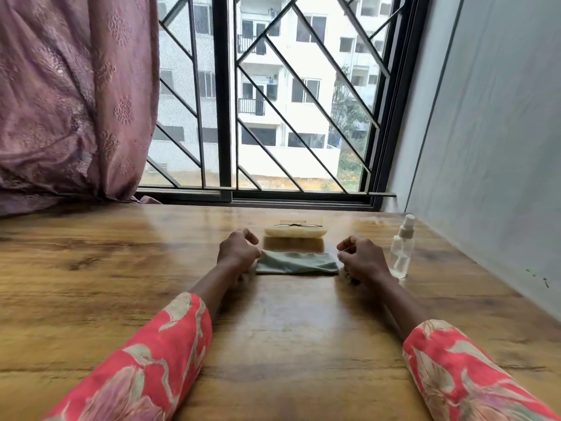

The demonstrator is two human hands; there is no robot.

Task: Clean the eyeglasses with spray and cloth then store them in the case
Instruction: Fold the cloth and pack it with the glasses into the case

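On the wooden table [121,268], near the window [273,101], lies a pale yellow case [295,231]. The eyeglasses [296,223], with a thin dark frame, are at its top; whether the case is open under them, or closed with them resting on the lid, I cannot tell. Just in front of the case lies a folded grey-green cloth [297,263], flat on the table. To the right of the cloth stands a clear spray bottle [402,250], upright, with a white nozzle; it looks nearly empty, though the liquid level is hard to see. The left hand [238,249] is at the left end of the cloth and the right hand [359,258] at the right end. Both have loosely curled fingers and hold nothing. The sleeves [145,360] are red with a flower pattern.
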